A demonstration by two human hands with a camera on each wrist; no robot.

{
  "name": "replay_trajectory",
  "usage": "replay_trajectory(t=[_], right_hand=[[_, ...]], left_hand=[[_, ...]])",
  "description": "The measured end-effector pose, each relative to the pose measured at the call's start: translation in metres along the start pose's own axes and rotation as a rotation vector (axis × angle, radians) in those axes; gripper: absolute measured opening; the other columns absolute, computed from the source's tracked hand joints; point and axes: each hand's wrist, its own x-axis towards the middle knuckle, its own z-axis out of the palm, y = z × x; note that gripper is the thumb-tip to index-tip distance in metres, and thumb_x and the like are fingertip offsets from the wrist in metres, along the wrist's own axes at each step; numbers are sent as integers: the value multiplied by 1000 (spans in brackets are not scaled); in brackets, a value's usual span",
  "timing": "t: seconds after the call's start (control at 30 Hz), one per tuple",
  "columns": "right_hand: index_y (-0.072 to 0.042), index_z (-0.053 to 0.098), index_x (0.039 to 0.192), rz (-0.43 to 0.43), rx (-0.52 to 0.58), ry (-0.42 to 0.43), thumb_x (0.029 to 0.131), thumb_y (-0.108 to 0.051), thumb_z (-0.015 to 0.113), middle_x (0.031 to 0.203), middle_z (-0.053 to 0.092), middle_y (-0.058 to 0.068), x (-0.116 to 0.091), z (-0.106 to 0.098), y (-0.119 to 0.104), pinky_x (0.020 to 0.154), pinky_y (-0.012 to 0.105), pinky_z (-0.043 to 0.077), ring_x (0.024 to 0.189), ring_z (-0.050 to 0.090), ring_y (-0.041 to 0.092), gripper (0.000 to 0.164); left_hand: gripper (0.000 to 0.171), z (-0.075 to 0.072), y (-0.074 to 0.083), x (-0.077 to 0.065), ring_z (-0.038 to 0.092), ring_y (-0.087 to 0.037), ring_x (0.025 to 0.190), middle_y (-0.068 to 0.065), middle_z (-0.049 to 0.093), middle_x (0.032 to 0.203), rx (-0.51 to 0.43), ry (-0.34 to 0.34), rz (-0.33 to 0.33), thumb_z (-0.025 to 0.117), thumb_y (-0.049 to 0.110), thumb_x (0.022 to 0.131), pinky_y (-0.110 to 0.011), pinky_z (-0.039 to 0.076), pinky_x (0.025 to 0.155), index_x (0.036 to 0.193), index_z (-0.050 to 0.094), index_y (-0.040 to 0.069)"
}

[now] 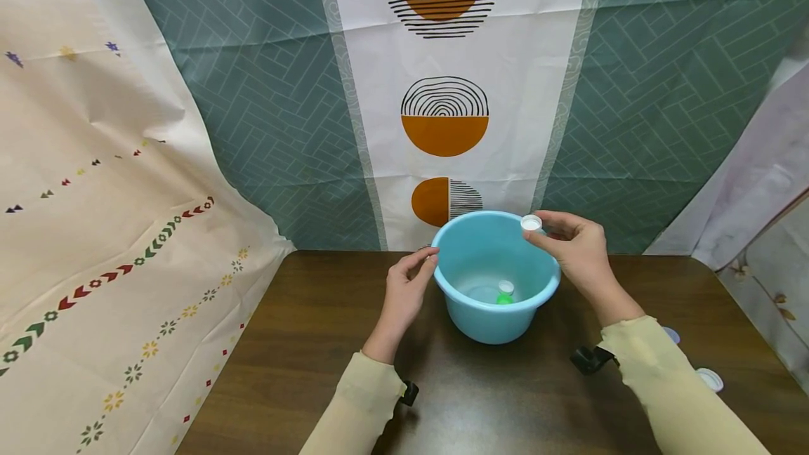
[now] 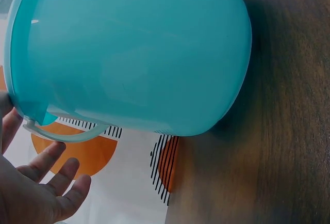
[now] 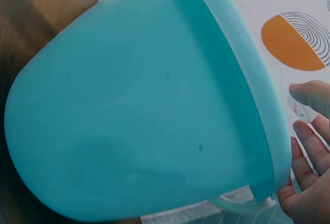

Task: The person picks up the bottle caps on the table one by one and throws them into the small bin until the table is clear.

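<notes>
Two bare hands at opposite sides of a light-blue bucket (image 1: pixel 487 323), upright on a brown table (image 1: pixel 303 350). Left hand (image 1: pixel 404 290): at the left rim, thumb and forefinger pinching its edge, remaining fingers loosely spread. Right hand (image 1: pixel 583 250): above the right rim, thumb and forefinger gripping a small round white container (image 1: pixel 531 223), level with the rim's far right portion.

Partly concealed by the right sleeve (image 1: pixel 676 385): a pale-blue disc (image 1: pixel 671 335). Just beside the same sleeve: a white lid (image 1: pixel 711 379). Inside the bucket, too small to identify: a white piece (image 1: pixel 505 287) and a green piece (image 1: pixel 504 298), the latter cut off below by the near rim. Both forearms cut off at the lower edge of the head view.

Visible in the head view only: bucket interior and contents. Clear in the left wrist view, hard to trace from above: a pale handle (image 2: pixel 77 136) beneath the rim. Visible in the right wrist view only: reddish marking on the gripped container.
</notes>
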Motion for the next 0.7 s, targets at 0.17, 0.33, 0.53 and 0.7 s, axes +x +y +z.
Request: replay_trajectory(t=[0.17,0.33,0.53,0.7], right_hand=[[-11,70,120,-12,23,-5,79,-37,82,116,68,5,1,8,-4,88,23,49,106,60,15,50],[-10,70,120,-21,33,-12,79,-35,82,115,69,7,0,13,-8,86,22,48,107,60,20,49],[-11,70,121,-23,35,-35,80,-36,82,116,68,7,-1,19,-13,86,24,50,107,61,22,50],[-13,71,119,-28,44,-39,78,-37,83,114,69,4,1,23,-14,86,23,50,105,61,14,49]], left_hand=[[27,0,1,1,55,-24,117,-13,64,125,-2,-3,-9,64,16,96,-46,44,97,118,70,2],[27,-1,0,0,55,-24,116,-12,64,124,3,-6,-23,64,17,97,-48,43,97,119,70,2],[28,-1,0,0,55,-24,117,-13,64,125,2,-5,-23,63,16,97,-47,44,96,119,69,1],[28,0,-1,0,55,-24,117,-14,63,125,0,-6,-19,63,16,97,-47,44,96,120,69,1]])
